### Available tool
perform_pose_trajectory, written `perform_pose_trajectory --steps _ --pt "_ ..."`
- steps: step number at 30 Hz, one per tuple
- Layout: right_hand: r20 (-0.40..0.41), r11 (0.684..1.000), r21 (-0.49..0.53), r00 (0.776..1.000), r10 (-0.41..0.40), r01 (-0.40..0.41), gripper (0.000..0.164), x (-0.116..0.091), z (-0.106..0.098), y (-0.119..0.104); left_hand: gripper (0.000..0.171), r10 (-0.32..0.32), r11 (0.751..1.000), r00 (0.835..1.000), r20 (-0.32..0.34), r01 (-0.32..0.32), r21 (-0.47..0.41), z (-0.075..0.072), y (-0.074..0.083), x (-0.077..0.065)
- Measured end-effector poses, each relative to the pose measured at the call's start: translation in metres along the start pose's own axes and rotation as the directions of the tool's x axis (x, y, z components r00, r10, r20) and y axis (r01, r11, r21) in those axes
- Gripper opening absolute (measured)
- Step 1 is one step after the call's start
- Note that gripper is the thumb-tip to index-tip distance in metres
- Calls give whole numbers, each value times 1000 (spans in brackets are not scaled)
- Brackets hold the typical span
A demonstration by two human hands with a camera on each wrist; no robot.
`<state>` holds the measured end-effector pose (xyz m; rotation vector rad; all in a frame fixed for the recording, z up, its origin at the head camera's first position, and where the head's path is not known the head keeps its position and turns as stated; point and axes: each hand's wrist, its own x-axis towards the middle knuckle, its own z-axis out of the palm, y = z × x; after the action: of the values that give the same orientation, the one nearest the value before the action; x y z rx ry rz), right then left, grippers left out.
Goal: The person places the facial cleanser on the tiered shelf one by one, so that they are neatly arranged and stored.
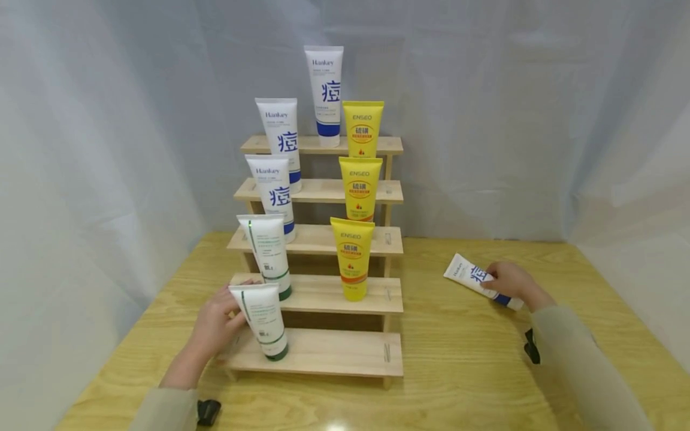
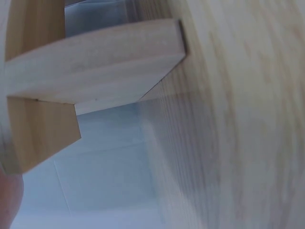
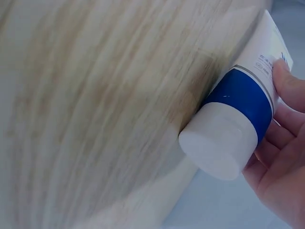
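Note:
My right hand (image 1: 512, 280) grips a white squeeze tube (image 3: 252, 62) with a blue band and white cap, tilted low over the wooden table at the right. The right wrist view shows the thumb on its front and curled fingers behind. At the rack's left side, my left hand (image 1: 218, 320) reaches in beside a white-and-green tube (image 1: 264, 323) on the lowest step. That tube partly covers its fingers, so whether they hold the tube or the rack is unclear. Only a bit of finger (image 2: 8, 200) shows in the left wrist view, against the rack's wood.
A stepped wooden rack (image 1: 334, 353) stands on the table (image 1: 458, 359). On its left are another white-and-green tube (image 1: 269, 251) and white-and-blue tubes (image 1: 275, 191); one white-and-blue tube (image 1: 326, 90) stands on top. Yellow tubes (image 1: 353, 257) line the right side. A pale curtain (image 1: 485, 120) hangs behind.

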<state>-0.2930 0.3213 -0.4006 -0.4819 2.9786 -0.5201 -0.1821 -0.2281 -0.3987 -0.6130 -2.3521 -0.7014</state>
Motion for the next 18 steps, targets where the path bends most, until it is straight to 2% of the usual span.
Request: perform_pose_trajectory --steps 4,10,18 --pt "-77 1000 14 997 -16 17 34 -5 0 -2 28 28 1000 1000 -9 -27 6 1 -3 0" --pt "-171 989 149 985 15 11 35 -14 1 -10 29 53 999 998 -21 -53 6 2 -4 0" --pt "-227 929 368 965 128 -37 47 -28 3 -36 28 42 999 999 -14 -42 3 1 -4 0"
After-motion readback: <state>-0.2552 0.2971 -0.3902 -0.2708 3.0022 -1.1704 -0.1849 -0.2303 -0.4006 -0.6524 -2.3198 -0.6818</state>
